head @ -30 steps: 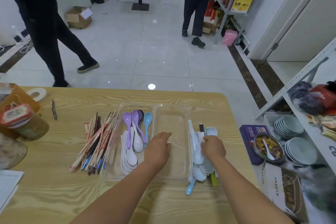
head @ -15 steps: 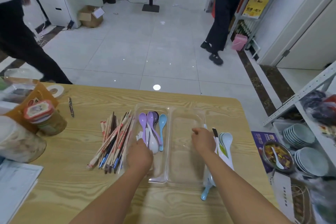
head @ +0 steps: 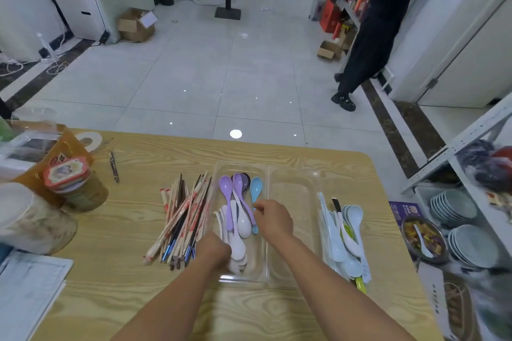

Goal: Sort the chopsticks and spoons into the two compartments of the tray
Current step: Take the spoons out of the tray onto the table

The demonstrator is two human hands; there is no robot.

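Observation:
A clear two-compartment tray (head: 293, 171) lies on the wooden table. Its left compartment holds purple spoons (head: 226, 188), a blue spoon (head: 256, 187) and white spoons (head: 243, 227); its right compartment holds nothing. A pile of chopsticks (head: 182, 216) lies to the left of the tray. More pale spoons (head: 350, 232) lie to its right, with a few chopsticks among them. My left hand (head: 213, 250) is curled over the white spoons at the near end of the left compartment. My right hand (head: 273, 219) pinches the blue spoon's handle.
Jars and a brown bag (head: 69, 185) stand at the table's left, with a pen (head: 113, 166) and papers (head: 25, 285) nearby. Stacked bowls (head: 454, 206) and a food dish (head: 422, 238) sit on a shelf at the right. A person (head: 371, 36) stands on the floor beyond.
My right hand has moved left, from the spoon pile beside the tray to the blue spoon in the left compartment. My left hand shifted to that compartment's near end.

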